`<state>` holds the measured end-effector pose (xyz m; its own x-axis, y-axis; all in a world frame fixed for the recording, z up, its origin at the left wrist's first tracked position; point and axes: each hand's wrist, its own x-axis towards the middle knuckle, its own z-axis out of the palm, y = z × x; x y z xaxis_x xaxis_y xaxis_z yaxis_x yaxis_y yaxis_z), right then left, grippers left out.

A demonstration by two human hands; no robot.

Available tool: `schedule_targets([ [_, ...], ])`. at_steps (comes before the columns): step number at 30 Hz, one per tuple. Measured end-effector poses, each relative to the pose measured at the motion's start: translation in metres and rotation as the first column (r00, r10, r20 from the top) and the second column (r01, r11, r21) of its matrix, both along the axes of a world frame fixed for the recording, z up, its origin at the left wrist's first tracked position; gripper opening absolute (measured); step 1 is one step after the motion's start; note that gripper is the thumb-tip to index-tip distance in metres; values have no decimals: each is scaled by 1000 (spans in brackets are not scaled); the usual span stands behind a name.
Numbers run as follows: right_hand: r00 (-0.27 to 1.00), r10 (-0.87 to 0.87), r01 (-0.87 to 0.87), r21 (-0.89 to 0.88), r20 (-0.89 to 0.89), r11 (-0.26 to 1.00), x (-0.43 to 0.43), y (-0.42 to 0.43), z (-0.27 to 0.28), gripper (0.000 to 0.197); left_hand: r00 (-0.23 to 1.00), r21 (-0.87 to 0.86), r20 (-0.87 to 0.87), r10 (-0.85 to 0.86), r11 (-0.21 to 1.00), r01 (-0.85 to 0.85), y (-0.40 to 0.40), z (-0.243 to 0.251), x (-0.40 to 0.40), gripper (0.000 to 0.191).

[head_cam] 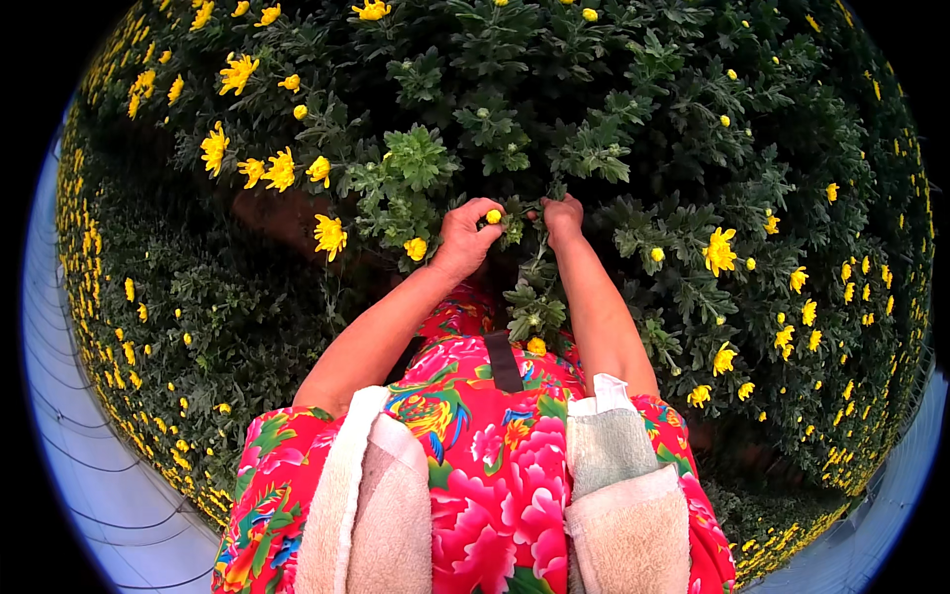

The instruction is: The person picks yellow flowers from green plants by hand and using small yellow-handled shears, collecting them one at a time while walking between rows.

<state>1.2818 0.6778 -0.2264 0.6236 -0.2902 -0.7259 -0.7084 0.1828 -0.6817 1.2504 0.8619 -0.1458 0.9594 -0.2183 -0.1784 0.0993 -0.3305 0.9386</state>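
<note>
My left hand [467, 236] is among the chrysanthemum plants in front of me, with thumb and fingers around a small yellow chrysanthemum bud [493, 216]; whether they press on it or on its stem is hard to tell. Just to the right, my right hand [562, 217] closes on a leafy chrysanthemum stem [555, 194], its fingertips partly hidden by leaves. Between and below the hands hangs a leafy shoot [536, 304], with a yellow bloom [536, 346] near my clothing. Another half-open yellow flower [415, 249] stands left of my left hand.
Dense chrysanthemum foliage [490, 44] surrounds me, with open yellow blooms at left [280, 170] and right [719, 251]. A dark gap with brown soil [278, 215] lies at the left. Towels [627, 512] hang over my red floral garment [497, 475]. Pale sheeting [82, 445] curves along the far edges.
</note>
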Motion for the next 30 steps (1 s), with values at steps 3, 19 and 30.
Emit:
schedule_targets([
  [3,986,-162,161,-20,-42,987,-1,-9,-3,34,999,-83,28,22,996,-20,4,-6,2,20],
  [19,913,264,-286,30,310,958,-32,-21,43,56,996,-101,-5,92,991,-92,20,-11,16,18],
  [30,990,-121,134,-197,76,971,-33,-32,-74,35,994,-168,-29,101,980,-104,13,-15,3,18],
])
